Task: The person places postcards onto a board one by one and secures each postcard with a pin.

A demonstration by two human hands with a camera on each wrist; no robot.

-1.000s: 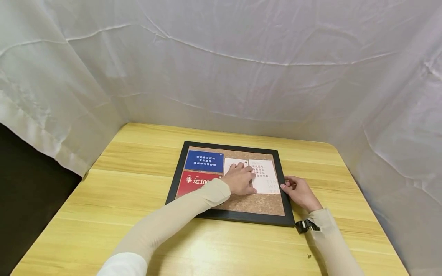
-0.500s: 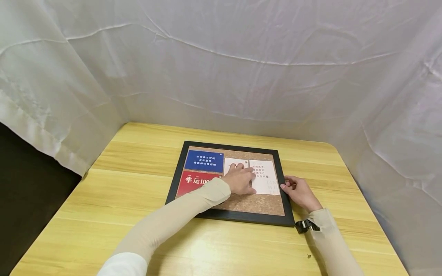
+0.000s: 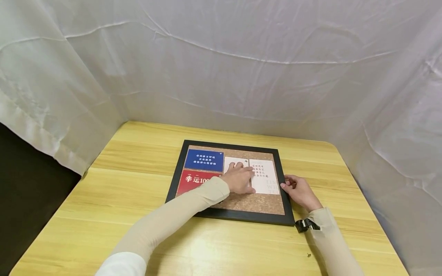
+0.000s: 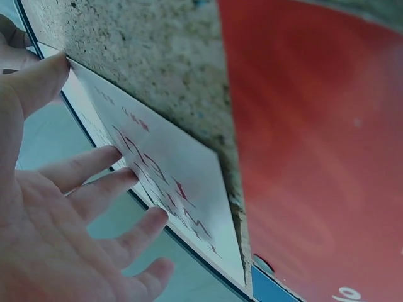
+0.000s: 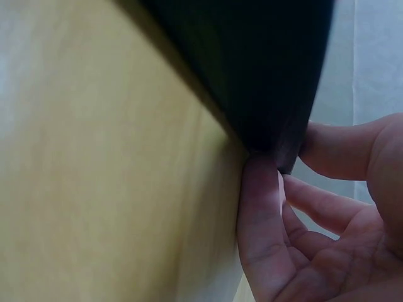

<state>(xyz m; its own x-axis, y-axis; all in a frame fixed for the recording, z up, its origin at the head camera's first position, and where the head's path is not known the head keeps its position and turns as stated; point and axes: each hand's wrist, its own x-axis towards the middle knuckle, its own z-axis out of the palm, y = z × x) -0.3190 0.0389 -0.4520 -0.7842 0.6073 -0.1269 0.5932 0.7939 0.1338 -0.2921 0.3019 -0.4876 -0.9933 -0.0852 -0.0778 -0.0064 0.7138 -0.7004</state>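
A black-framed cork board (image 3: 262,205) lies on the table. My left hand (image 3: 238,179) rests on it, fingers spread over the middle white card (image 3: 229,161), thumb by the lower left corner of the right white card (image 3: 265,184). In the left wrist view its fingertips (image 4: 157,217) touch a white card with red writing (image 4: 182,163). My right hand (image 3: 300,191) pinches the board's right side: in the right wrist view the thumb is on the black frame (image 5: 252,63) and a finger (image 5: 261,214) at its lower edge. A blue card (image 3: 204,161) and a red card (image 3: 193,183) lie on the left.
One small pin-like piece (image 3: 309,255) lies on the wooden table (image 3: 221,249), near the right forearm. Small pins show at the upper corners of several cards. A black strap device (image 3: 306,225) sits on the right wrist. Pale cloth (image 3: 221,76) hangs behind and at both sides.
The lower end of the right white card has shifted very slightly left, along with my left thumb. My right hand and the board stay where they were.
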